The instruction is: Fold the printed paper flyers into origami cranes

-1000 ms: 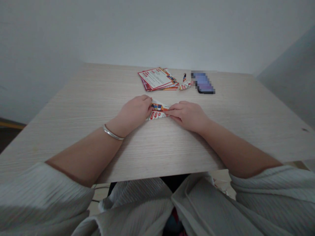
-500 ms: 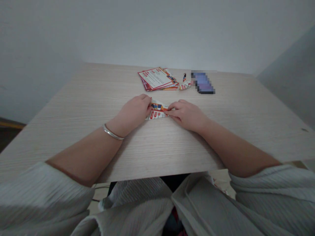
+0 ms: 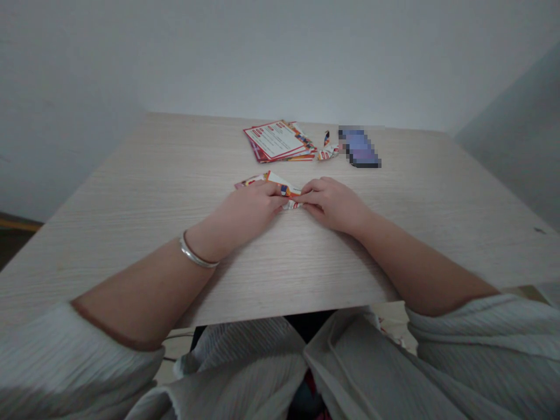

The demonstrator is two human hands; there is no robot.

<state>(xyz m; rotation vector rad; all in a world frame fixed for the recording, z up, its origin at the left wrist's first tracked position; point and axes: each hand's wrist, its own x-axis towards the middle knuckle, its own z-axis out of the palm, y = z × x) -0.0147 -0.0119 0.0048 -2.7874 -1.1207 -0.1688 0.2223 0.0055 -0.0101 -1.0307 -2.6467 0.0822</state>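
A folded printed paper, white with red and orange marks, lies on the light wooden table in front of me. My left hand lies over its left part with fingers pressing down along it; a silver bracelet sits on that wrist. My right hand pinches the paper's right end with curled fingers. The two hands meet at the middle of the paper, and most of it is hidden beneath them.
A fanned stack of similar printed sheets lies farther back on the table. A small folded paper piece sits beside it, and a blurred dark phone lies to its right. Walls stand behind and to the right.
My left hand has slid right over the paper toward my right hand. The paper's left corner now shows beyond my left hand. My right hand has barely moved.
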